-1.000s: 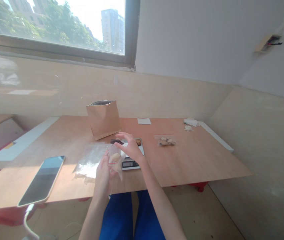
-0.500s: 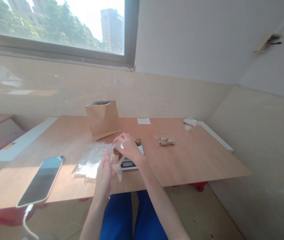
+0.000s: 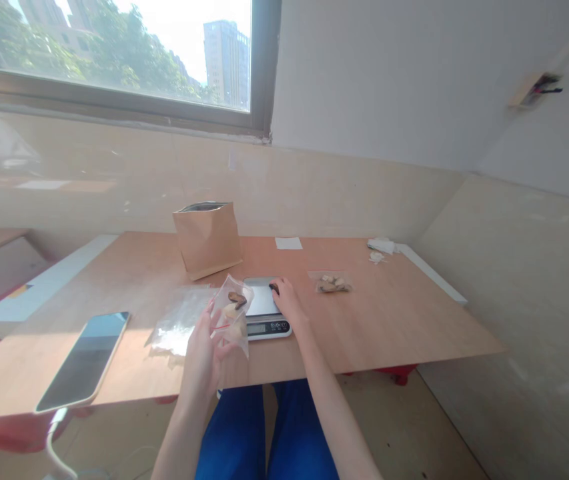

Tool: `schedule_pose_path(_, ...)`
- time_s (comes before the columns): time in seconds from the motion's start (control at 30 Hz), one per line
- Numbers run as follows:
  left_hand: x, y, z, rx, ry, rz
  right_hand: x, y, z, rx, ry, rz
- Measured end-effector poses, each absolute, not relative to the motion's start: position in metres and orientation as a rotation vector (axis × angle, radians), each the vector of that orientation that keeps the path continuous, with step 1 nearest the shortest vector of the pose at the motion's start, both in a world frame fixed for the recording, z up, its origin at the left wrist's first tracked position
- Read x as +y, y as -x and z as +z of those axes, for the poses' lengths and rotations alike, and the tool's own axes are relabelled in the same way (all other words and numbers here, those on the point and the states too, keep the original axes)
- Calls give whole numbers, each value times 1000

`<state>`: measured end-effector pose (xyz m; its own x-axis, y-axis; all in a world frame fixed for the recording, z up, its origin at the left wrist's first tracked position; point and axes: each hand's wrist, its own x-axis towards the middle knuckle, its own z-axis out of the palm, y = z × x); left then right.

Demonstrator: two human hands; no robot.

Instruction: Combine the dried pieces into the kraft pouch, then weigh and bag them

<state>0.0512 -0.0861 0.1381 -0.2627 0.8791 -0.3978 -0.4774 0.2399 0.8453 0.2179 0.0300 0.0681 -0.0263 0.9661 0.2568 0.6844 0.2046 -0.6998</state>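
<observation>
My left hand [image 3: 208,343] is closed on a clear zip bag [image 3: 244,291] with a red seal line, tilted up at the left of the digital kitchen scale [image 3: 259,303]. Inside the bag lie a dark brown dried piece [image 3: 237,299] and paler pieces. Over the right part of the scale's metal plate, my right hand [image 3: 288,303] has its fingertips closed around another dark brown dried piece [image 3: 274,288]. Whether that piece still rests on the plate I cannot tell. The display digits are too blurred to read.
Flat clear bags [image 3: 177,327] are piled left of the scale, beyond a phone [image 3: 84,360] with a white cable. A brown paper pouch [image 3: 208,240] stands open behind. Right of the scale lies a filled zip bag [image 3: 333,283]; white scraps [image 3: 383,247] lie at the far right.
My right hand has left the bag's mouth and moved right to the dried piece on the scale. A dark piece now lies in the bag, which my left hand keeps holding.
</observation>
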Motion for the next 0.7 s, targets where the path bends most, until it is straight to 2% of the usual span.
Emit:
schedule_pose_path(0.1,-87,-57,137,1311,-462,1348,24,-213,83,-1731,1496,536)
schedule_pose_path(0.23,-85,-59,130,1360,-491,1331,3,-202,126,-1609,1202,685)
schedule_pose_path(0.4,-84,-61,124,1363,-584,1392,-32,-196,168,-1804,1057,783)
schedule_pose_path(0.57,-87,-60,121,1271,-576,1454,-51,-200,161,-1703,1140,650)
schedule_pose_path(0.7,-92,-64,119,1179,-582,1484,-70,-195,130,-1600,1228,809)
